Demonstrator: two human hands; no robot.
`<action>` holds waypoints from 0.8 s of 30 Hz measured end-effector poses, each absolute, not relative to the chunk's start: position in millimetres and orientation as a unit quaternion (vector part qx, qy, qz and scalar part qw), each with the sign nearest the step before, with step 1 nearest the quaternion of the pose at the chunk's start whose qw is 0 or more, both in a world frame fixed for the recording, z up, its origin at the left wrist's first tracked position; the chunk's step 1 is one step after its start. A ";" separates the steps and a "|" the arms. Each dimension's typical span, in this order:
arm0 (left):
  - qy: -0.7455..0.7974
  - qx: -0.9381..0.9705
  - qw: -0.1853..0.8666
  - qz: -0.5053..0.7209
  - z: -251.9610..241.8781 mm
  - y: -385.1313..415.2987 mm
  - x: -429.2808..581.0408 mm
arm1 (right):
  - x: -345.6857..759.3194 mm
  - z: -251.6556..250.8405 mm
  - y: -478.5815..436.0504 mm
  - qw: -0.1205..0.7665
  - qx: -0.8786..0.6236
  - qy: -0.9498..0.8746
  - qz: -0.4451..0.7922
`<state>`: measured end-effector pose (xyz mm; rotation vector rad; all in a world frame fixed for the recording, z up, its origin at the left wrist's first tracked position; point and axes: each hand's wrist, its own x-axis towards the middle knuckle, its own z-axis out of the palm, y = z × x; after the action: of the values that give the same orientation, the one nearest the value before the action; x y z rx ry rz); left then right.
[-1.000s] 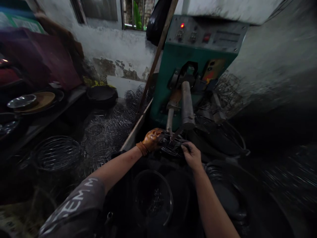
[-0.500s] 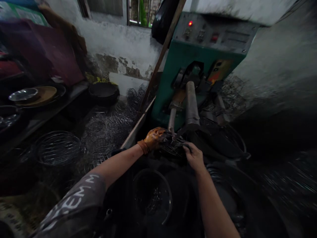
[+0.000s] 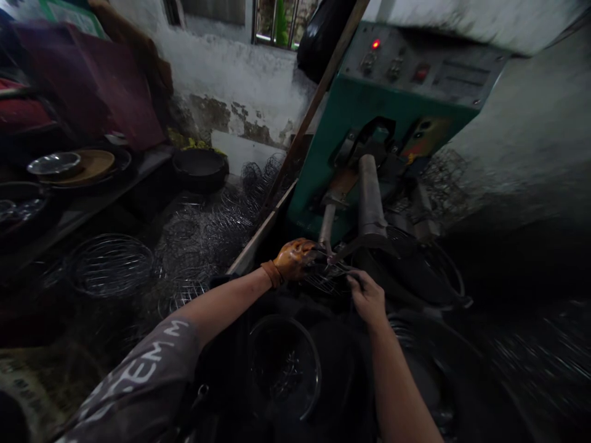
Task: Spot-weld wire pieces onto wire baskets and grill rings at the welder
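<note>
Head view, single entry.

Wire mesh piece (image 3: 324,280): centre of the frame, just below the tips of the two metal arms (image 3: 369,200) of the green machine (image 3: 364,117). It is gripped at opposite edges, apparently so that it is kept flat and steady under those tips.

Left hand (image 3: 295,258): clad in an orange glove, fingers closed on the mesh's left edge. The forearm is stretched forward from the lower left and the wrist is straight.

Right hand (image 3: 368,299): bare, fingers curled down over the mesh's near right edge. The forearm rises from the bottom edge and the knuckles are turned upward.

Red lamp (image 3: 375,44): lit on the panel, upper centre.

Round wire baskets (image 3: 111,264): heaped at the left, well apart from the hands.

Dark bowl (image 3: 284,366): lower centre, between the forearms.

Dishes (image 3: 69,165): stacked on a shelf at the upper left.
</note>
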<state>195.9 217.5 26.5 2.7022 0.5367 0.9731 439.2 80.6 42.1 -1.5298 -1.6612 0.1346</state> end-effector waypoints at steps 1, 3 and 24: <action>0.183 0.919 0.110 0.331 26.1 217.7 195.9 | 439.4 42.5 80.5 0.424 -0.613 -0.665 0.055; 0.186 0.920 0.113 0.327 25.5 217.9 195.8 | 439.9 43.1 80.3 0.419 -0.615 -0.665 0.057; 0.153 0.915 0.099 0.361 21.4 222.0 194.3 | 436.4 38.5 80.8 0.442 -0.603 -0.662 0.054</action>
<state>194.3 222.0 21.4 2.7054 0.4512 1.0677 436.4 80.8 38.5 -1.4959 -1.6424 0.1341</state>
